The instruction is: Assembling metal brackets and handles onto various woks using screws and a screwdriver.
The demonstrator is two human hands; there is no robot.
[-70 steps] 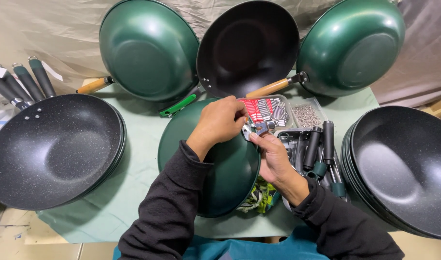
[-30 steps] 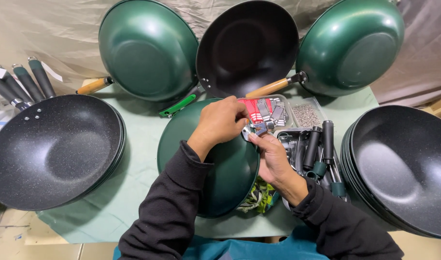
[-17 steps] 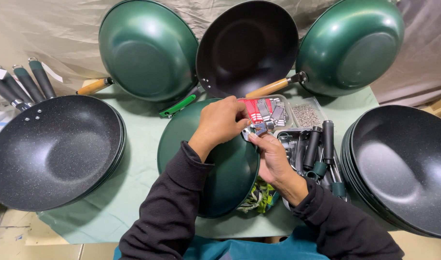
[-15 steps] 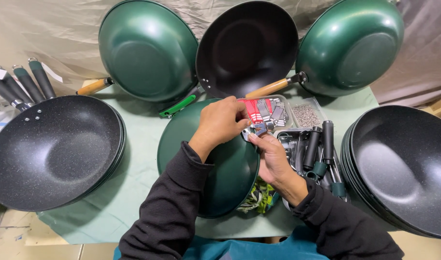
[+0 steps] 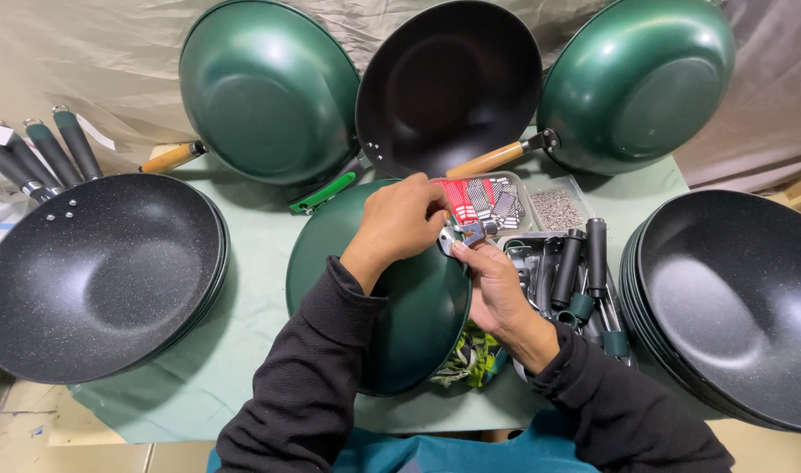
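A green wok [image 5: 392, 307] lies upside down in front of me on the green table cover. My left hand [image 5: 402, 223] rests curled on its upper right rim, fingers closed at a small metal bracket [image 5: 467, 235]. My right hand [image 5: 495, 285] comes from the right and pinches the same bracket at the wok's edge. Whether a tool is in either hand is hidden.
Stacked black woks sit at the left [image 5: 90, 271] and right [image 5: 733, 298]. Three woks lean on the backdrop: green [image 5: 265, 88], black [image 5: 449, 83], green [image 5: 641, 83]. A tray of dark handles [image 5: 580, 271], a box of screws [image 5: 556, 208] and a red-striped packet [image 5: 479, 200] lie to the right.
Both hands stay at the wok's rim; the fingers have shifted only slightly around the bracket. The woks and trays have not moved.
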